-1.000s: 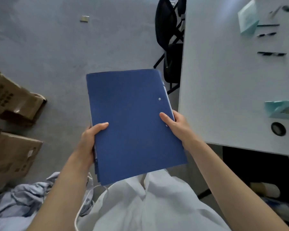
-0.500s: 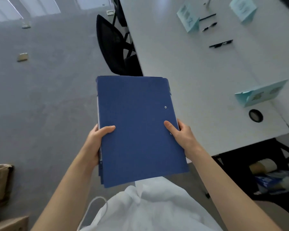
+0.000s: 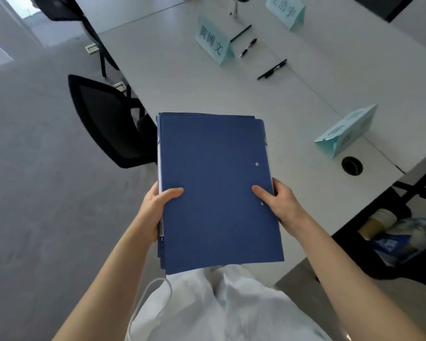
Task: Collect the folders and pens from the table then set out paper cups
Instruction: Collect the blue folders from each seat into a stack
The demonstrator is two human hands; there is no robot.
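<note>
A stack of blue folders (image 3: pixel 217 188) is held flat in front of me over the near edge of the white table (image 3: pixel 182 77). My left hand (image 3: pixel 158 205) grips its left edge, thumb on top. My right hand (image 3: pixel 278 203) grips the right edge, thumb lying on the cover. Three black pens lie on the table farther back: one (image 3: pixel 272 69) nearest, one (image 3: pixel 248 47) beside a name card, one (image 3: pixel 241 33) behind it. Paper cups (image 3: pixel 376 222) lie on their side in the dark space under the table at the right.
Light-blue name cards stand on the table: one (image 3: pixel 214 40) at the back, one (image 3: pixel 287 11) farther right, one (image 3: pixel 347 129) near a round cable hole (image 3: pixel 351 165). A black mesh chair (image 3: pixel 106 121) stands left of the table. Grey carpet (image 3: pixel 47 180) spreads to the left.
The view has swung right and up, from the floor and cardboard boxes toward the table. Both hands keep the same hold on the folder stack, which now hangs over the table edge.
</note>
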